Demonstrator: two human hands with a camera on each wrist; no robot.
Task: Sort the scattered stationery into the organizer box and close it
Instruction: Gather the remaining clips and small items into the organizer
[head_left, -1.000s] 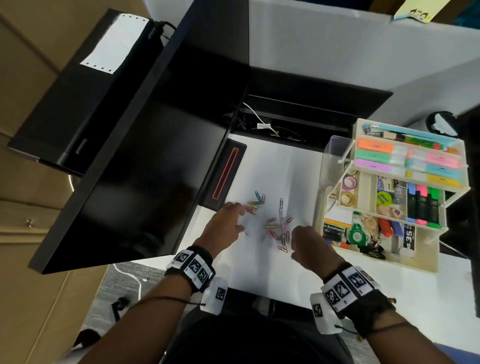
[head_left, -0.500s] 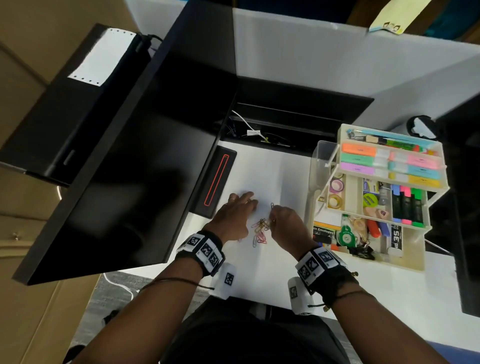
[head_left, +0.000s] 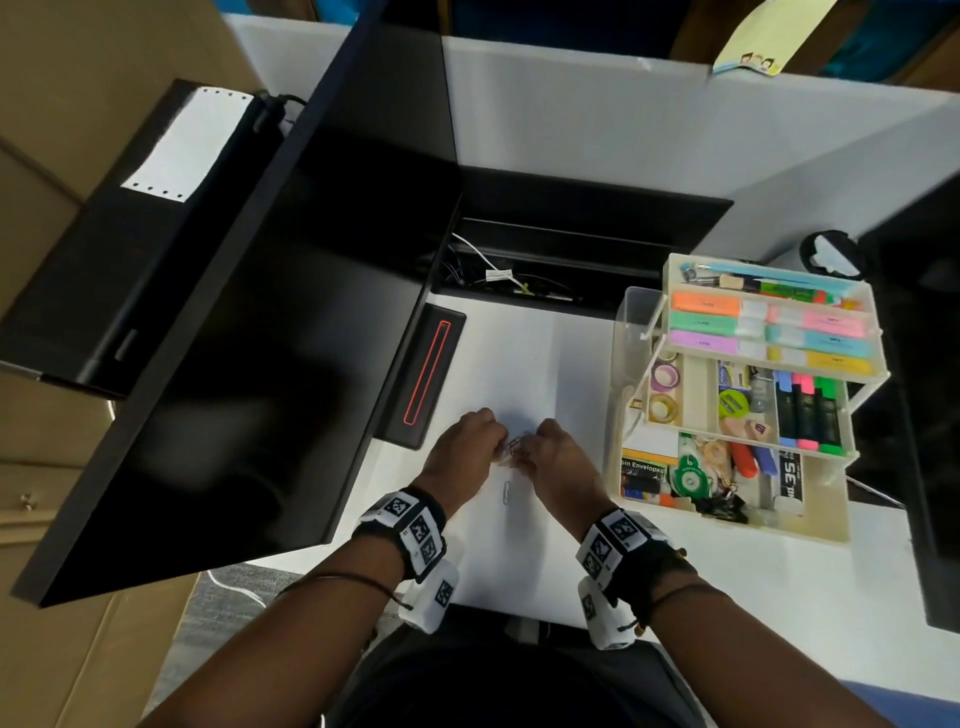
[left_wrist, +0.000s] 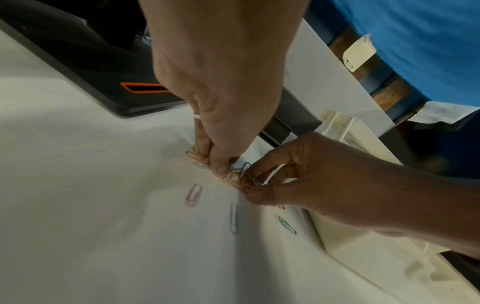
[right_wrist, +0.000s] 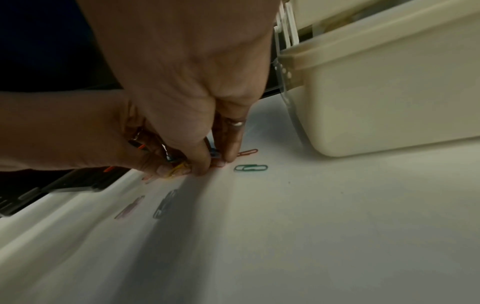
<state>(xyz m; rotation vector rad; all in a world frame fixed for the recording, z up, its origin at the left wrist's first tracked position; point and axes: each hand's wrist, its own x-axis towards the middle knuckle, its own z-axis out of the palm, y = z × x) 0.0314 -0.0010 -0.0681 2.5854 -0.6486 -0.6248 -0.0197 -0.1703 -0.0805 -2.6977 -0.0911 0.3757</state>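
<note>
Coloured paper clips (head_left: 514, 446) lie bunched on the white desk between my two hands. My left hand (head_left: 497, 441) has its fingertips curled down onto the bunch, pinching clips (left_wrist: 198, 158) against the desk. From the right, my right hand (left_wrist: 249, 183) pinches a tangle of clips (left_wrist: 242, 174) between thumb and fingers. Loose clips stay on the desk: a pink one (left_wrist: 193, 195), a grey one (left_wrist: 233, 218), a green one (right_wrist: 250, 168) and a red one (right_wrist: 248, 152). The cream organizer box (head_left: 810, 527) stands open at the right, its tiers fanned out and filled with stationery.
A black monitor (head_left: 234, 364) leans over the desk's left side, with a black base with a red slot (head_left: 426, 374) beside my left hand. A cable tray (head_left: 519, 280) runs along the back. The box wall (right_wrist: 389, 98) is close to my right hand.
My hands moved together and swept the spread-out clips into one bunch between them. A few clips were left behind nearer to me.
</note>
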